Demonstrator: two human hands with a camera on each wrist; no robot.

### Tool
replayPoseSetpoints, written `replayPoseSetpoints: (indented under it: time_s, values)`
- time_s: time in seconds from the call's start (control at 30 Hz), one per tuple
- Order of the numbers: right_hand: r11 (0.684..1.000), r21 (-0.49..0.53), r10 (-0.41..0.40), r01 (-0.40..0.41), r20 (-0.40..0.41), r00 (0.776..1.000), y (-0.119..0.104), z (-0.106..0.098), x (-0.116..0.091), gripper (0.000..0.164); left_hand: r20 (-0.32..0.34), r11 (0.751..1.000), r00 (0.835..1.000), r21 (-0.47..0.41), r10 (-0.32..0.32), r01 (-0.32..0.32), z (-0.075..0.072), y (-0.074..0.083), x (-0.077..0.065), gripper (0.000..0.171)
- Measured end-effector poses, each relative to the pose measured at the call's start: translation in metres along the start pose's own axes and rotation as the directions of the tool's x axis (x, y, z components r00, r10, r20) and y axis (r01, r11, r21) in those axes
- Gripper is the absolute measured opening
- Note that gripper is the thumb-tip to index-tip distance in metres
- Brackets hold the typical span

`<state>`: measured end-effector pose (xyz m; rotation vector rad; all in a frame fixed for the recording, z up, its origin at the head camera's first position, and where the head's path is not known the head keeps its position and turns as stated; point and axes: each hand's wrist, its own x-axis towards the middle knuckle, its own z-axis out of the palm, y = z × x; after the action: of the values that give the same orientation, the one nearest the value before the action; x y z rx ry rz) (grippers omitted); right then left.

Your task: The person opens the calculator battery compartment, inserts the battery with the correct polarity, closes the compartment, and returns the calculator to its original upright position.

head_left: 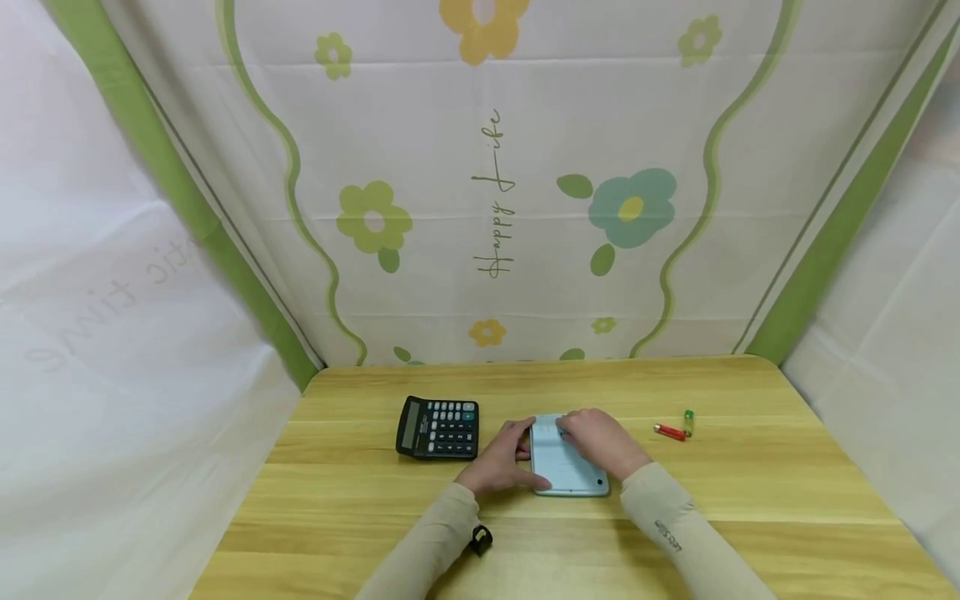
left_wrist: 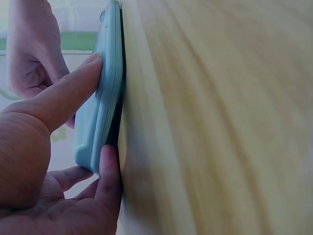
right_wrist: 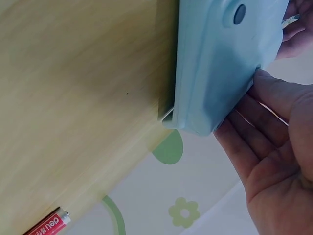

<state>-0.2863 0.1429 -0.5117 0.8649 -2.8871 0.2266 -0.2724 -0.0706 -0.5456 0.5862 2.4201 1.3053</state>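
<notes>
A light blue calculator (head_left: pixel 567 473) lies face down on the wooden table, its smooth back upward. My left hand (head_left: pixel 501 463) holds it from the left side; in the left wrist view the thumb (left_wrist: pixel 80 83) presses along one edge and a fingertip (left_wrist: pixel 109 159) reaches under the far end. Over the far right part of the back bends my right hand (head_left: pixel 602 443). The right wrist view shows that thumb (right_wrist: pixel 274 88) at a small notch in the back, with the other fingers (right_wrist: pixel 244 147) against the end edge. A dark round foot (right_wrist: pixel 239 14) sits near one corner.
A black desk calculator (head_left: pixel 442 427) lies face up to the left. Right of my hands are a red battery (head_left: pixel 670 432) and a green battery (head_left: pixel 688 422), close together. A printed cloth (head_left: pixel 525 292) hangs behind the table's far edge, with white cloth (head_left: pixel 127 333) at the sides.
</notes>
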Motion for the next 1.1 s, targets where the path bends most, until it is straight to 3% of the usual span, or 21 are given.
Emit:
replayPoseSetpoints:
  time_s: [0.7,0.93,1.1]
  values:
    - [1.0,0.012,0.017,-0.017,0.052,0.998,-0.0003,-0.0059,-0.0018,0.021,0.002,0.999,1.0,-0.032,0.0,0.0,-0.0001,0.0011,0.0009,0.106]
    - [0.991,0.126,0.033,-0.039,0.052,0.998,0.0032,-0.0043,-0.0054,0.031,0.008,1.0,1.0,-0.026,-0.01,0.01,-0.0002,0.0007,0.0002,0.106]
    - [0.988,0.151,-0.016,0.016,-0.002,1.0,0.0075,-0.0009,-0.0064,0.033,0.009,1.0,1.0,-0.016,-0.011,0.012,0.0,0.0001,0.0002,0.106]
